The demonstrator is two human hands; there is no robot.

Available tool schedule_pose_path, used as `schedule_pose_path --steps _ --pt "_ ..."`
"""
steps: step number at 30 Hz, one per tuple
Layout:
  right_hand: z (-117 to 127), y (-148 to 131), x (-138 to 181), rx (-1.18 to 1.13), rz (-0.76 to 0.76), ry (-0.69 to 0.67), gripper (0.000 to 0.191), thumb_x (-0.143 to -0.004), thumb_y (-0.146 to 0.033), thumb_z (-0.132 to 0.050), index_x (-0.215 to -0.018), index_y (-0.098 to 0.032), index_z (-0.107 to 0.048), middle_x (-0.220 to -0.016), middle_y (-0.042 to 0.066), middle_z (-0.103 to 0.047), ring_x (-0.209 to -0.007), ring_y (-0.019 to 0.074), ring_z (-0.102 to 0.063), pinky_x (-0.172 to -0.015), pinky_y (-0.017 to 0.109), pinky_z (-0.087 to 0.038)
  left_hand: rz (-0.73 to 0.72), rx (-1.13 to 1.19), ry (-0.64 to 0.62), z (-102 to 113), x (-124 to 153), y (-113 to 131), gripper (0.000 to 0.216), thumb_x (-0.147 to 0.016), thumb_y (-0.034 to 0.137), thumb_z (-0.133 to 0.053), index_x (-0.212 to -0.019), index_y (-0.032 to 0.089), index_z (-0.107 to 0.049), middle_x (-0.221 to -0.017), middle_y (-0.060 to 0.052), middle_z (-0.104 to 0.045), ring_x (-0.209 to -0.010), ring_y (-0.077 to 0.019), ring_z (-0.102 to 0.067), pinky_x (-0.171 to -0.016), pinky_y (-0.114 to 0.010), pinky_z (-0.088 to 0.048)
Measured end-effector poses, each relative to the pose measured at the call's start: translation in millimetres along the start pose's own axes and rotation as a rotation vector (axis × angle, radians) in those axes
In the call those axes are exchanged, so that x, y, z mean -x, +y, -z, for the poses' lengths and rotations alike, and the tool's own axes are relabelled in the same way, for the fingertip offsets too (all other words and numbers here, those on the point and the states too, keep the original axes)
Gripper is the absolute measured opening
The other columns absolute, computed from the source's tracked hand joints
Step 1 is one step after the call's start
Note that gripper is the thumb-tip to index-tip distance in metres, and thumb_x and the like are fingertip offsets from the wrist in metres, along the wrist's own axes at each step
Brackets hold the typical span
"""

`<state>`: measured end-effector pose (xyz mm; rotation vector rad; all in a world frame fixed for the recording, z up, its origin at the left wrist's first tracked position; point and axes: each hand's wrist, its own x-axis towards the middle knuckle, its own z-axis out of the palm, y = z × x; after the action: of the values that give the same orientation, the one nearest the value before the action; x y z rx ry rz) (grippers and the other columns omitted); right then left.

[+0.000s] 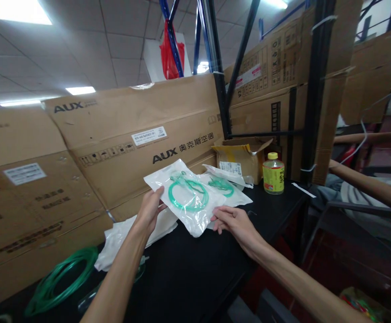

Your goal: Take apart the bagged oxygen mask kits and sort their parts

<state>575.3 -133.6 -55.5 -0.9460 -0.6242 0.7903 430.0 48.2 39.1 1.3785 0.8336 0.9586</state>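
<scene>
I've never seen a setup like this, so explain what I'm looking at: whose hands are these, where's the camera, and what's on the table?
There's no machine here, just a person's two bare hands. The single picture comes from a camera worn on that person's head, looking forward and down.

The left hand grips the left edge of a clear bag with coiled green tubing inside; the right hand touches its lower right side. A second bag lies just behind.

On the black table are white packages, a loose green coil, an opened cardboard box and a yellow-lidded jar. The arms at far right belong to someone else.
</scene>
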Motion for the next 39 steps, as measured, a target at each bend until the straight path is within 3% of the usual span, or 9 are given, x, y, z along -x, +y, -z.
schedule_pose_path --steps 4,10,14,19,23,27,32,36,39 --pt "-9.9 10.3 -3.9 -0.063 -0.059 -0.013 0.037 -0.070 -0.030 -0.090 -0.095 -0.009 -0.072 -0.073 0.007 -0.073 -0.059 0.0159 -0.068 -0.053 0.025 -0.050 -0.007 0.020 -0.013 17.2 5.6 -5.4 0.019 -0.094 0.025 -0.062 -0.104 0.012 -0.071 -0.104 -0.013 -0.078 -0.081 -0.0169 -0.071 -0.078 -0.029 -0.057" --pt "-36.6 23.1 -11.4 -0.285 -0.060 -0.093 0.029 -0.064 -0.021 -0.089 -0.087 -0.015 -0.073 -0.083 0.003 -0.072 -0.066 0.0110 -0.061 -0.066 0.024 -0.051 0.000 0.018 -0.051 38.5 18.5 -12.4 0.020 -0.095 0.026 -0.062 -0.106 0.012 -0.071 -0.108 -0.014 -0.077 -0.085 -0.0187 -0.072 -0.083 -0.033 -0.058" --pt "-54.0 31.5 -18.6 -0.406 -0.099 -0.121 0.034 -0.063 -0.028 -0.092 -0.089 -0.018 -0.072 -0.094 0.003 -0.074 -0.063 0.0083 -0.054 -0.063 0.022 -0.048 0.010 -0.008 -0.061 49.7 29.8 -14.9 0.023 -0.094 0.030 -0.065 -0.107 0.012 -0.071 -0.108 -0.014 -0.076 -0.085 -0.0196 -0.071 -0.077 -0.031 -0.057" --pt "-64.0 38.2 -20.2 -0.418 -0.208 -0.201 0.048 -0.058 -0.034 -0.097 -0.095 -0.015 -0.074 -0.081 0.004 -0.073 -0.056 0.0084 -0.052 -0.058 0.024 -0.045 0.003 -0.043 -0.075 64.4 42.6 -12.1 0.042 -0.079 0.047 -0.080 -0.105 0.014 -0.074 -0.107 -0.012 -0.076 -0.086 -0.0192 -0.067 -0.066 -0.023 -0.049" --pt "-65.1 37.7 -19.2 -0.373 -0.255 -0.247 0.040 -0.060 -0.029 -0.097 -0.088 -0.013 -0.073 -0.079 0.002 -0.071 -0.054 0.0065 -0.051 -0.053 0.022 -0.041 0.025 -0.021 -0.062 73.9 42.4 -13.5 0.051 -0.065 0.053 -0.087 -0.095 0.013 -0.076 -0.101 -0.011 -0.076 -0.086 -0.0185 -0.065 -0.069 -0.024 -0.048" --pt "-63.5 35.2 -18.5 -0.312 -0.248 -0.277 0.036 -0.061 -0.028 -0.096 -0.081 -0.015 -0.070 -0.073 -0.002 -0.066 -0.058 0.0072 -0.053 -0.052 0.020 -0.039 0.021 0.045 0.012 82.9 35.8 -20.9 0.049 -0.064 0.053 -0.087 -0.086 0.011 -0.075 -0.093 -0.010 -0.075 -0.075 -0.0144 -0.063 -0.072 -0.026 -0.052" --pt "-54.0 28.7 -12.9 -0.197 -0.225 -0.357 0.035 -0.065 -0.036 -0.093 -0.074 -0.013 -0.068 -0.063 -0.004 -0.058 -0.045 0.0047 -0.043 -0.046 0.022 -0.033 -0.005 0.132 0.160 96.3 32.9 -25.7 0.030 -0.073 0.035 -0.084 -0.086 0.011 -0.074 -0.086 -0.007 -0.073 -0.064 -0.0098 -0.060 -0.064 -0.022 -0.053" --pt "-32.4 13.8 -4.7 -0.101 -0.219 -0.388 0.034 -0.072 -0.039 -0.090 -0.076 -0.011 -0.069 -0.069 0.000 -0.062 -0.047 0.0051 -0.046 -0.047 0.022 -0.036 -0.020 0.208 0.311 108.4 32.2 -23.4 0.009 -0.086 0.019 -0.071 -0.088 0.011 -0.072 -0.088 -0.006 -0.072 -0.061 -0.0075 -0.061 -0.060 -0.018 -0.055" --pt "-8.2 -4.4 0.3 -0.053 -0.203 -0.373 0.032 -0.075 -0.037 -0.088 -0.077 -0.011 -0.071 -0.069 0.000 -0.061 -0.049 0.0054 -0.048 -0.047 0.022 -0.037 -0.046 0.279 0.439 118.8 31.6 -22.2 0.005 -0.089 0.011 -0.064 -0.087 0.011 -0.068 -0.084 -0.005 -0.069 -0.062 -0.0080 -0.062 -0.063 -0.019 -0.060"
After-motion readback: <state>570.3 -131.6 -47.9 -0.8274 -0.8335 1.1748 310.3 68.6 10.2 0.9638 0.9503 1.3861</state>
